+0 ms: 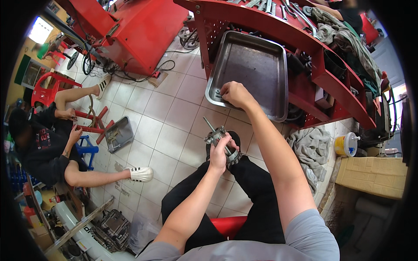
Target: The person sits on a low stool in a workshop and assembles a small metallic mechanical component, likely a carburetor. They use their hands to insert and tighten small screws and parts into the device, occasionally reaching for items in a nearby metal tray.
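Note:
My left hand (219,153) is wrapped round a grey metal mechanical part with a long thin shaft (209,124), held above my knees. The shaft points up and away from me, toward the tray. My right hand (237,94) reaches over the near left corner of a large metal tray (284,87). Its fingers are pinched together beside small metal pieces (217,92) on the tray's bottom. Whatever is between those fingertips, if anything, is hidden.
The tray rests at a red workbench (257,12) with wrenches (272,8) on top. At left sits another person (48,143), near a smaller tray (119,134). Grey cloths (310,150), a white bucket (346,145) and a cardboard box (372,177) are on the right.

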`<state>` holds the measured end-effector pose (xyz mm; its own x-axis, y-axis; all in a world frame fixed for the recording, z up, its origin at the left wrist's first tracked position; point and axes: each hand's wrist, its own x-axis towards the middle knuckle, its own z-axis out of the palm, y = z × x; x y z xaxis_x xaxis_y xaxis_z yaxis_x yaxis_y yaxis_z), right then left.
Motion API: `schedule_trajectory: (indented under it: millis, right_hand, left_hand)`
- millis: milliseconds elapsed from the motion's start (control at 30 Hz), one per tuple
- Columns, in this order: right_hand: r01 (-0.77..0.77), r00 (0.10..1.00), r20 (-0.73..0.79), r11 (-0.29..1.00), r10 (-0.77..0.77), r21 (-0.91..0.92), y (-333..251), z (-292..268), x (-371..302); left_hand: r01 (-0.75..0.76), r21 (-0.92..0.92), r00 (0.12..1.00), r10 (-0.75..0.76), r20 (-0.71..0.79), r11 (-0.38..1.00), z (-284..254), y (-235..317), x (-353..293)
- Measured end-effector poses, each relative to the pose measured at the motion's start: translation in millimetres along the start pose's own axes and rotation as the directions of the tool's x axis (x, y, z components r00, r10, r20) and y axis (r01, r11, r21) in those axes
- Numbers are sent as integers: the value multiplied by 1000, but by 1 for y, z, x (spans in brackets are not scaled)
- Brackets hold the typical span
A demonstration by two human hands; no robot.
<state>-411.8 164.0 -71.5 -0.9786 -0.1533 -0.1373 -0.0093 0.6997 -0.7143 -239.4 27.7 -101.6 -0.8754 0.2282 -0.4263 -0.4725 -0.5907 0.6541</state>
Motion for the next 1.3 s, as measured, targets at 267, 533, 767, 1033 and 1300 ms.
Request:
schedule_trajectory:
  millis: [267,533,767,1033,1300]
  right_hand:
    - [-17,956,-287,989,59,147,-32,-29,-62]
    - [-4,955,-297,997,28,79,-37,-53,-103]
    - [-84,980,-118,878,157,472,-82,-10,-221]
    - [3,1000,-4,597,0,802,-107,20,-359]
    - [-97,994,108,451,2,887,-92,43,-429]
  left_hand:
    - [-27,-22,999,27,26,999,4,3,-2]
    - [-19,-48,999,21,29,999,23,8,-20]
    - [-114,101,992,108,61,988,21,6,-55]
    - [-626,694,774,389,500,355,37,15,-187]
    - [-308,881,911,-153,382,359,19,27,-271]
